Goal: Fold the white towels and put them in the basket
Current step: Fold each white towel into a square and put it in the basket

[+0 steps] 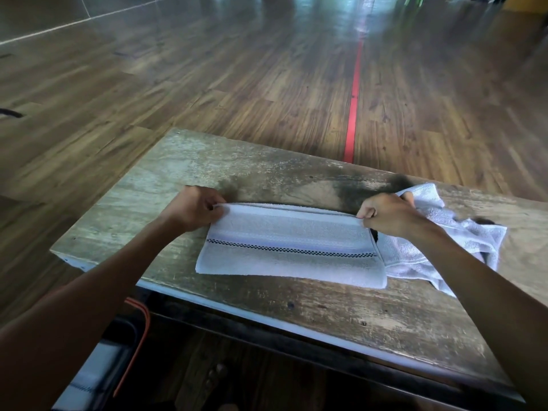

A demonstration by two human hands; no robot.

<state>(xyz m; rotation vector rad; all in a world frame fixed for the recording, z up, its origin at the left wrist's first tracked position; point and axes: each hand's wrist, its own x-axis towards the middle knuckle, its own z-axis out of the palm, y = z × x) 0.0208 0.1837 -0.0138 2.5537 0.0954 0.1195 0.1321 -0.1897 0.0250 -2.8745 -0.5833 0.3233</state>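
Note:
A white towel with a black checked stripe lies folded flat on the worn wooden table. My left hand pinches its far left corner and my right hand pinches its far right corner, both at the far folded edge. A second white towel lies crumpled to the right, partly under my right forearm. Down on the floor at the lower left stands a dark basket with an orange rim; a folded white towel with a dark stripe lies inside it.
The table's near edge runs diagonally from the left to the lower right. Beyond the table is a wood-plank floor with a red tape line. A bare foot shows under the table.

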